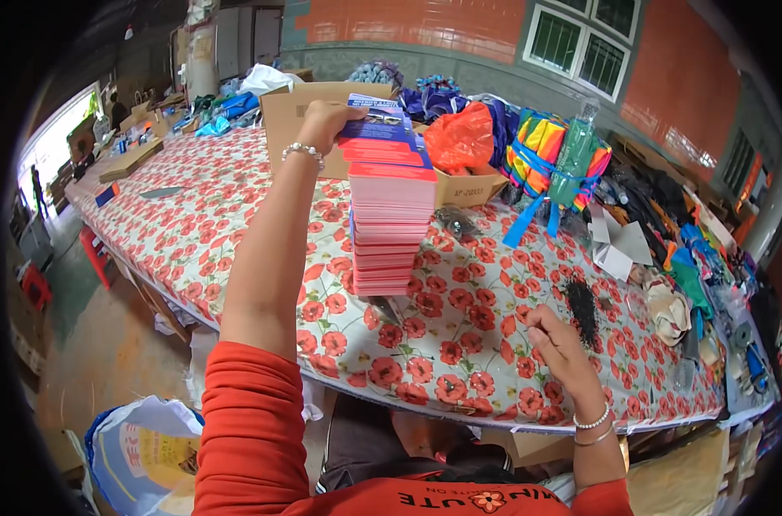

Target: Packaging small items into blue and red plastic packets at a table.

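Note:
A tall stack of printed cards (392,224) with pink edges stands near the middle of the table's front part. Blue printed cards (378,129) lie fanned out at the stack's top and far side. Reaching forward, my left hand (329,123) has its fingers closed on the edge of a blue card there. A beaded bracelet circles that wrist. My right hand (563,348) hovers over the front right of the table, fingers loosely bent and slightly apart, with nothing visible in them. A dark pointed blade (386,310) partly shows beside the stack's base.
A poppy-patterned cloth (460,301) covers the table. Behind the stack stand an open cardboard box (292,120) and a box with an orange plastic bag (460,142). Rainbow fabric bundles (554,159) stand to the right, near a small black pile (582,311). A lined bin (141,456) is below left.

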### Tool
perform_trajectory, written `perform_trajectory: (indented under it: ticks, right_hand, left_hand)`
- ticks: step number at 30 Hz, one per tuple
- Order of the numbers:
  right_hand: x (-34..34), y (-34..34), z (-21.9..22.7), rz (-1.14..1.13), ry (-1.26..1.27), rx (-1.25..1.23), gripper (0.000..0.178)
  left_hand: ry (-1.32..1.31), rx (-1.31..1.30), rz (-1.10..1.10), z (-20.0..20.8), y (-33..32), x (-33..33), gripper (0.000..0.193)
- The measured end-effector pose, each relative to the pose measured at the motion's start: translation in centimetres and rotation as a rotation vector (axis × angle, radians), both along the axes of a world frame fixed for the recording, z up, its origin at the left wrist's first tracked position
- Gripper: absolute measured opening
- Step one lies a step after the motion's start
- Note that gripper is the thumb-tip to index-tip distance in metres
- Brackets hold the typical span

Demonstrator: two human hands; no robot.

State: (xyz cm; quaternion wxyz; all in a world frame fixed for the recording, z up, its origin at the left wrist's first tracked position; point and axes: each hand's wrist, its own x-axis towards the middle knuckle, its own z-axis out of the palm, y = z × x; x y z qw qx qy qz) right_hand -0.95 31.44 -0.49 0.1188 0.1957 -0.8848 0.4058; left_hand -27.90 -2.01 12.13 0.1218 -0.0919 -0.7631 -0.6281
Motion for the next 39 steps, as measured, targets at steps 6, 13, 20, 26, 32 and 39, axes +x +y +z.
perform_trajectory:
  ticks: [6,13,20,26,32,39]
  right_hand:
    - [0.3,-1.6,0.8,-0.033,-0.09,0.043,0.005]
    - [-0.6,-1.9,0.8,-0.036,-0.162,-0.058,0.004]
    - [-1.3,-1.5,1.0,0.051,-0.053,-0.111,0.006]
    - [0.8,-3.5,4.4,-0.026,0.173,-0.105,0.003]
    - [1.9,-5.8,6.7,-0.112,0.67,0.027,0.006]
    - [0.3,-7.6,4.2,-0.295,0.77,0.182,0.009]
  left_hand:
    - [0.094,0.221,0.023,0.2,0.1,0.1,0.027]
    - [0.214,0.437,0.043,1.2,0.9,-0.5,0.023]
    - [0.338,0.635,0.063,2.5,0.1,-0.7,0.019]
    - [0.772,0.652,-0.195,4.3,0.4,7.5,0.023]
    - [0.451,0.469,-0.292,-6.0,7.3,22.7,0.046]
    - [0.173,0.658,-0.498,-11.5,11.8,27.8,0.052]
